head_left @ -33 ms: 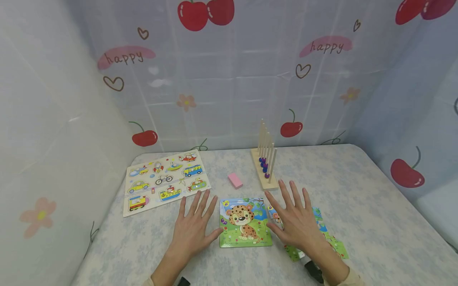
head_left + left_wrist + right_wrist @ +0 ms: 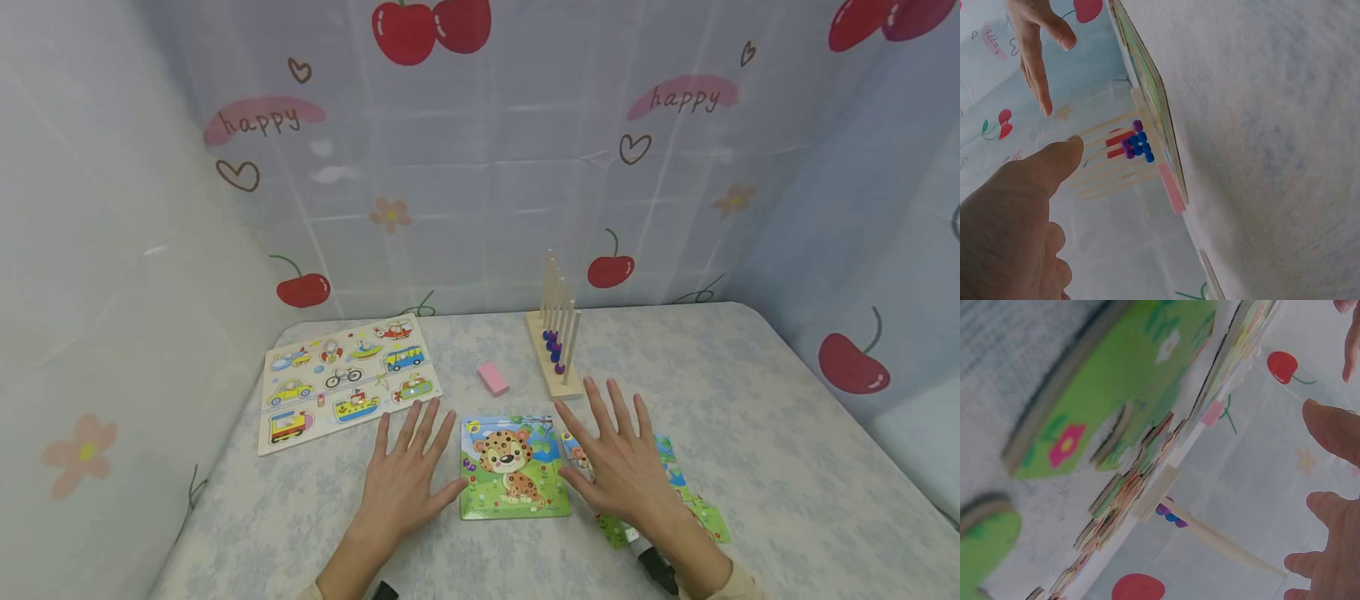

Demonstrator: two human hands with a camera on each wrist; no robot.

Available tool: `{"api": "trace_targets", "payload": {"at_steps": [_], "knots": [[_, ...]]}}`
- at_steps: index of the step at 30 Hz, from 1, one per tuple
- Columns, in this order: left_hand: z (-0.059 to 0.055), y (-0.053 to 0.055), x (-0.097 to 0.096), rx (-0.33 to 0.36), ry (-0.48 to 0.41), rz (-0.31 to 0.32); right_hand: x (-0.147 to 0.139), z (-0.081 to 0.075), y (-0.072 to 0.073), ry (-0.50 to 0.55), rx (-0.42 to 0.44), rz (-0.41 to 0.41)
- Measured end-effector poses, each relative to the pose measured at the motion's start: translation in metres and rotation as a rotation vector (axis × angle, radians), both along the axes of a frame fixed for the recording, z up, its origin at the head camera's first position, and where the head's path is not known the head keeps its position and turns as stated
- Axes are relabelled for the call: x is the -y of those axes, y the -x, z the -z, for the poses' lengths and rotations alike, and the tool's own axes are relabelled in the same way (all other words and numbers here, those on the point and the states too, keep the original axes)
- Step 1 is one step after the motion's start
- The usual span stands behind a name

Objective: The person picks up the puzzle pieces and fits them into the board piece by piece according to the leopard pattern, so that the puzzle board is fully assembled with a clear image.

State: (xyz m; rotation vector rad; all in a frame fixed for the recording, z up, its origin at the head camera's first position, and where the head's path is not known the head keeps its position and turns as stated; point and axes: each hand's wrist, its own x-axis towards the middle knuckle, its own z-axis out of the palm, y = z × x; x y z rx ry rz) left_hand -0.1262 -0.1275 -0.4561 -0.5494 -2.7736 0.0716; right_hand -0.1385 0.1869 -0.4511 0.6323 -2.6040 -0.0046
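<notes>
My left hand [image 2: 407, 477] hovers at the left side of a square board [image 2: 480, 500] with a leopard cub picture, its fingers spread and straight. On the other side, my right hand [image 2: 624, 468] is held over loose jigsaw pieces [image 2: 708, 518], fingers likewise spread. Neither hand holds anything. In the left wrist view the left thumb [image 2: 1054, 164] sticks out well above the tabletop. Green pieces with flowers [image 2: 1066, 440] lie close to the camera in the right wrist view, some of them overlapping. The right hand partly hides the pieces in the head view.
A wooden peg puzzle [image 2: 348, 379] with vehicle pictures lies at the back left. Behind the leopard board sits a pink block [image 2: 492, 379]. A wooden stand [image 2: 564, 386] with upright rods and purple and blue beads [image 2: 555, 350] stands farther back. A printed curtain [image 2: 480, 192] surrounds the table.
</notes>
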Motion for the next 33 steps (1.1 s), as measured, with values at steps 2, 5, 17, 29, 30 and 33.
{"api": "trace_targets", "payload": {"at_steps": [2, 5, 17, 29, 30, 33], "knots": [[0.000, 0.000, 0.000, 0.000, 0.004, 0.002, 0.000, 0.000, 0.000, -0.002, 0.000, 0.004], [0.000, 0.000, 0.001, -0.003, 0.008, 0.004, 0.000, -0.001, -0.001, -0.006, 0.003, 0.014], [0.000, 0.000, 0.000, 0.030, 0.012, 0.006, -0.004, -0.003, -0.003, 0.016, -0.005, 0.008], [0.014, 0.013, -0.001, 0.461, -0.261, 0.156, -0.006, -0.006, -0.002, 0.017, 0.007, 0.017], [0.016, 0.014, 0.000, 0.499, -0.275, 0.162, -0.006, -0.006, -0.002, 0.016, 0.010, 0.020], [0.019, 0.016, 0.001, 0.585, -0.308, 0.170, -0.007, -0.007, -0.002, 0.020, 0.024, 0.030]]}}
